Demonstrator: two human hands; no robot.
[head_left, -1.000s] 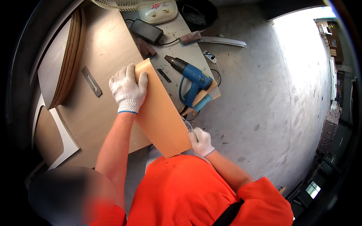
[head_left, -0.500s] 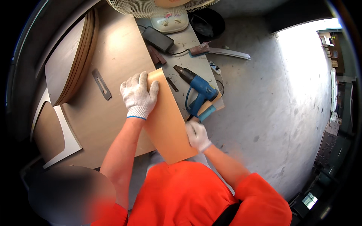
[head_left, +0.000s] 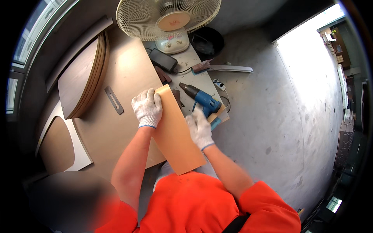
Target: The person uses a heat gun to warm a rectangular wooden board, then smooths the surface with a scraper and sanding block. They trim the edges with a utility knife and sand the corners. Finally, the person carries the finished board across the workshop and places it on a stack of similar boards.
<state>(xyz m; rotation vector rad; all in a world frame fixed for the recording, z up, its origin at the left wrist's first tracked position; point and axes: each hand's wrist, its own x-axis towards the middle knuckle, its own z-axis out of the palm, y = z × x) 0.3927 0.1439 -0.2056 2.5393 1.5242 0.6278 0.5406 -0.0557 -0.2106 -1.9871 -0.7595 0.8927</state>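
Note:
A flat orange-tan panel [head_left: 176,136] lies slanted over the bench edge, its near end close to my red shirt. My left hand [head_left: 147,108], in a white knit glove, holds the panel at its far left edge, the thumb on its face. Along the opposite long edge is my gloved right hand [head_left: 200,128], fingers curled and slightly blurred; whatever they pinch is hidden. Just beyond it lies a blue heat gun [head_left: 204,99] with a dark nozzle, its handle partly covered by that hand.
A stack of curved boards [head_left: 87,73] and a slotted metal plate [head_left: 114,101] rest on the brown worktop [head_left: 128,66]. At the back stand a fan [head_left: 173,21] and a black bin [head_left: 208,42]. A black power adapter [head_left: 163,59] lies near a white strip [head_left: 231,68].
My right hand has moved away from me along the panel's edge, toward the heat gun. My left hand keeps its place on the panel. The view has tilted, showing more of the fan.

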